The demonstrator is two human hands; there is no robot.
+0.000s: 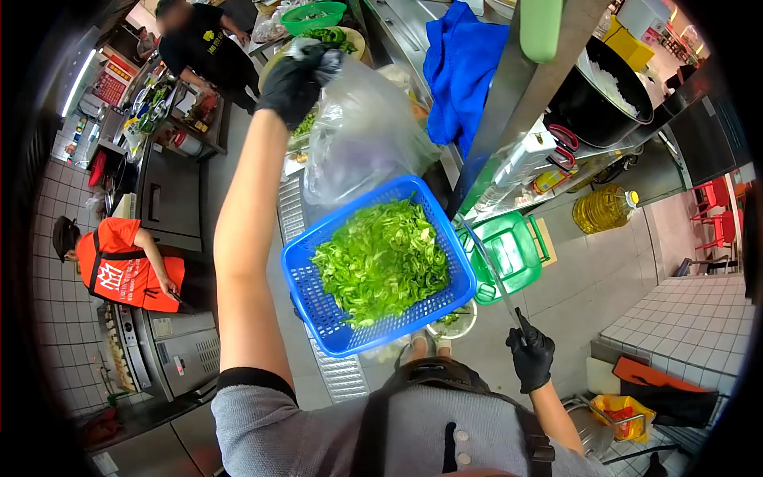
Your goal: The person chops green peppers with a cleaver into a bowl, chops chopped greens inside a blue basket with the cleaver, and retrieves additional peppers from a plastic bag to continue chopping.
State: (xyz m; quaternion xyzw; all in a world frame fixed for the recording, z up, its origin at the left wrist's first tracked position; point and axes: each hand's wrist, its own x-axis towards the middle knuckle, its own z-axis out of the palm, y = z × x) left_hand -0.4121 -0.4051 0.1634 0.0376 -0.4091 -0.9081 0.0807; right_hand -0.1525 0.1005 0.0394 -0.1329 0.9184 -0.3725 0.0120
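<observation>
Gripping one clear bag [362, 131] near its top, the left hand [292, 86] has its gloved fingers closed on the bunched plastic, raised well away from the body, presumably so that the bag hangs at full length; its lower end reaches the far rim of the blue basket [368, 336]. The right hand [531, 350], gloved too, has its fingers wrapped around the handle of one knife [494, 269], held low and out to the side, blade pointing away from the body, likely to keep the edge off bag and basket. One loose heap of sliced greens [381, 262] lies inside the basket, whose holes would let water drain; what bears the basket is hidden. Just beyond its right side sits one green tub [515, 256], and one white bucket [469, 324] shows partly beneath the near edge. Farther out are one blue cloth [461, 71] draped beside the metal post, one black pot [592, 119] and one oil jug [600, 208]. Two co-workers, one in black [208, 52], one in orange [119, 266], stand well apart on the left.
</observation>
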